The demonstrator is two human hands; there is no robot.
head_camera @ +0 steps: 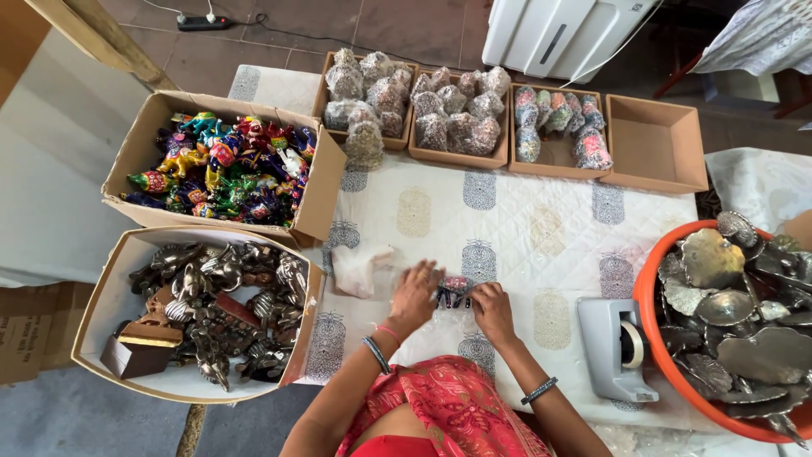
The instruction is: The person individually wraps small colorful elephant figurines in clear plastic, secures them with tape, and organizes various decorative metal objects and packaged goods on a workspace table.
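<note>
painted figurine point(454, 291) pinched between left hand point(414, 296), right hand point(491, 310) grip.

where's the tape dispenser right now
In the head view, the grey tape dispenser sits on the quilted cloth to the person's right, between the right hand and the orange tub.

- Open cardboard box point(144, 148) at the left, full of bright painted figurines.
- Second open carton point(101, 313) just below it, holding dark metal figurines.
- Four shallow brown trays along the far edge: two point(406, 144) point(499, 156) packed with bubble-wrapped bundles, a third point(554, 152) partly filled, the fourth point(655, 144) bare inside.
- Flattened cardboard point(30, 326) at the far left.
</note>
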